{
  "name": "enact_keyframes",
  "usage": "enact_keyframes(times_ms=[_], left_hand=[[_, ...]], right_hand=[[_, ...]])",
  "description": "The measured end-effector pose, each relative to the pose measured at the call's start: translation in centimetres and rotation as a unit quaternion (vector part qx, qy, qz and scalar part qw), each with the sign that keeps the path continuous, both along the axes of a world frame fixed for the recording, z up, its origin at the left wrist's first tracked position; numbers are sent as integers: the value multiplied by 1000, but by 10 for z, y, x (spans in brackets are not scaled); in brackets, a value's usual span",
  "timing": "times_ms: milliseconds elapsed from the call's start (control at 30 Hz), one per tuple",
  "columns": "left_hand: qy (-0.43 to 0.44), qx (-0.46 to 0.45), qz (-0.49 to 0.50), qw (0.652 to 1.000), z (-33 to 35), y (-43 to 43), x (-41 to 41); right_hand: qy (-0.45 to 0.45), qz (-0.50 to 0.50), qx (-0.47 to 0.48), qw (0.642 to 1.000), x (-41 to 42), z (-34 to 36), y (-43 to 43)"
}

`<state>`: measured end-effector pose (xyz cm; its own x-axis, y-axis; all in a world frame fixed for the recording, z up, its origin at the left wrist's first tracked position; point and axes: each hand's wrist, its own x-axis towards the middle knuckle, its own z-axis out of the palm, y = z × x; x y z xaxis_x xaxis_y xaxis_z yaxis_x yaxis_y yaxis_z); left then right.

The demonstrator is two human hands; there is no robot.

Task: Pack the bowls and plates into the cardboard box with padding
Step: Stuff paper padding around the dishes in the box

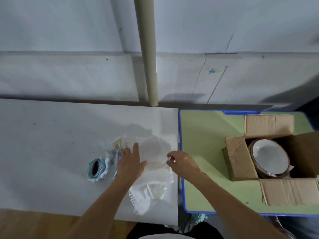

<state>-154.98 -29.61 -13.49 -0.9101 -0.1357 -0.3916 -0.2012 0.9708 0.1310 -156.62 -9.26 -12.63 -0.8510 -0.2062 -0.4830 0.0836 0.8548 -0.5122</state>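
Note:
An open cardboard box (241, 159) stands on the green table at the right, flaps spread. Inside it lies a white plate with a brown rim (270, 156), on top of other brown-rimmed dishes. On the white table a heap of white padding paper (153, 150) lies near the right edge. My left hand (131, 161) rests flat on the left part of the heap, fingers straight. My right hand (181, 161) pinches the paper's right edge with curled fingers.
A roll of tape (95, 168) with a teal band lies left of the paper. The green table (203, 152) has a blue rim and butts against the white table (51, 152). A beige post (146, 57) stands behind, before a pale wall.

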Motion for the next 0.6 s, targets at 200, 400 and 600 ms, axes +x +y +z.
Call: enact_keyframes(times_ms=[200, 400, 600], left_hand=[[14, 7, -18, 1000, -8, -12, -12], [106, 37, -51, 992, 1, -19, -18], [140, 139, -19, 980, 26, -25, -36]], right_hand=[[-25, -64, 15, 998, -5, -11, -19], [13, -108, 2, 994, -7, -6, -21], [77, -147, -42, 985, -9, 13, -6]])
